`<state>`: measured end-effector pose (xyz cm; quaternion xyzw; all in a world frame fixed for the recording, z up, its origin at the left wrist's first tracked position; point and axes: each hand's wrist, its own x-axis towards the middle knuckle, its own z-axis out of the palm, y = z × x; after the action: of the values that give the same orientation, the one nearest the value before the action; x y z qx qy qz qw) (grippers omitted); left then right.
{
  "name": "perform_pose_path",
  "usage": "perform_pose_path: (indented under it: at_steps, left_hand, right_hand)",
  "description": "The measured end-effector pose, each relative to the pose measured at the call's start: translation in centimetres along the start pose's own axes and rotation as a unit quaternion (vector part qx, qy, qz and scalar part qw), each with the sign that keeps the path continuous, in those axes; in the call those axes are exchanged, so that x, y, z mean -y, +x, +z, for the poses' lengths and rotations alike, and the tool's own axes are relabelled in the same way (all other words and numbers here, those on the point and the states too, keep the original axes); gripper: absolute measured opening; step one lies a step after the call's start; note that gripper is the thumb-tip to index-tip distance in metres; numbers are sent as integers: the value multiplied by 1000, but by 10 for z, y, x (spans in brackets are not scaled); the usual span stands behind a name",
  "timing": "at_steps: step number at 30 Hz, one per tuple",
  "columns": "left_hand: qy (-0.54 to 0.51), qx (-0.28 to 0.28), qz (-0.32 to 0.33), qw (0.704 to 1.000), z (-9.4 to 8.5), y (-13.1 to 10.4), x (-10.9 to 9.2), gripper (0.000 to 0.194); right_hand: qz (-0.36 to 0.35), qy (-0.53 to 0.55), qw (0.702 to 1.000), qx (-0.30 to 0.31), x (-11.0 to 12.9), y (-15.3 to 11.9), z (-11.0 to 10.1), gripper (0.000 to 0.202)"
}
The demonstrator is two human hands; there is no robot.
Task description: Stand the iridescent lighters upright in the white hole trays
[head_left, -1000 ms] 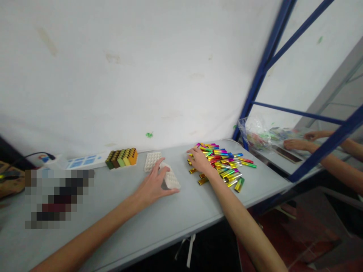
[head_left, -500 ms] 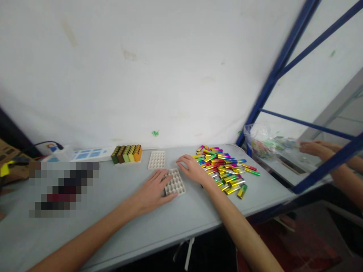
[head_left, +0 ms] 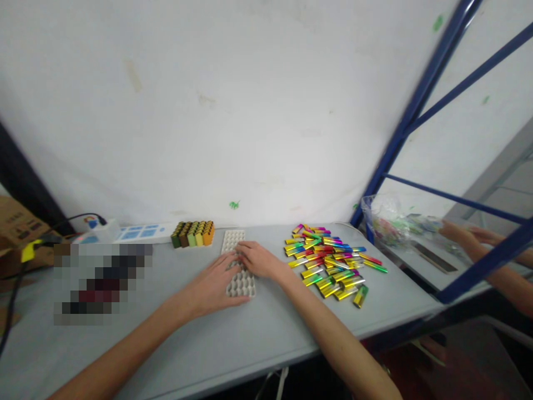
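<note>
A pale tray with rows of round pockets (head_left: 242,284) lies on the grey table, partly covered by both hands. My left hand (head_left: 214,284) rests at its left side, fingers spread over the edge. Across its upper right part lies my right hand (head_left: 255,258), fingers apart and bent. Just behind is a second pale tray (head_left: 233,238), touching or nearly touching the first. To the right lies a loose pile of shiny multicoloured tubes (head_left: 328,261). Green, brown and orange tubes stand in rows in a block (head_left: 194,234) at the back left.
A white power strip (head_left: 144,232) runs along the wall, with a blurred patch in front. A cardboard box (head_left: 20,228) is at far left. Blue metal framing (head_left: 391,150) rises at right, beyond it a plastic bag (head_left: 387,222) and another person's hands (head_left: 462,233).
The near tray has moved left, closer to the back tray. My right hand has shifted left onto it, and my left hand has moved slightly left. The view has shifted a little.
</note>
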<state>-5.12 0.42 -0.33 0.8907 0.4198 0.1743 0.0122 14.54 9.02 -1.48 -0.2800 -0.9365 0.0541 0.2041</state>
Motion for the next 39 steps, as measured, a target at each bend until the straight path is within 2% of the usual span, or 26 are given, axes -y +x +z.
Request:
perform_pose_path:
  at_steps: [3,6,9,13,18,22,25,29,34,39]
  left_hand:
    - [1,25,-45,999,1,-1,10,75]
    - [-11,49,-60,997,-4,-1,16,75]
    - [-28,66,-65,995,-8,0,17,72]
    - [-31,77,-70,994,-10,1,13,73]
    - [-52,54,-63,995,-13,0,15,76]
    - [-121,-3,-73,990,-12,8,28,56]
    - [-111,-61,-110,986,-7,16,41,45]
    - [-94,-57,-150,982,-2,23,48,36]
    - [-110,-30,-185,976,-7,30,45,35]
    - [-109,-19,-204,973,-9,37,45,32]
  right_hand:
    - [19,23,999,-19,0,-2,2,26]
    - [51,61,996,-36,-4,-16,-4,28]
    - [74,98,991,-45,-6,-26,-11,27]
    - [70,122,988,-59,-4,-25,-14,17]
    - [102,106,987,-67,0,-15,-11,8]
    - [122,93,985,-74,1,-10,-10,7]
    - [150,92,981,-87,0,-9,-9,6]
    - [176,92,977,-74,-2,-9,-9,8]
    - [172,84,980,-50,-5,-6,-10,6]
    - [201,74,976,-49,-5,-4,-9,9]
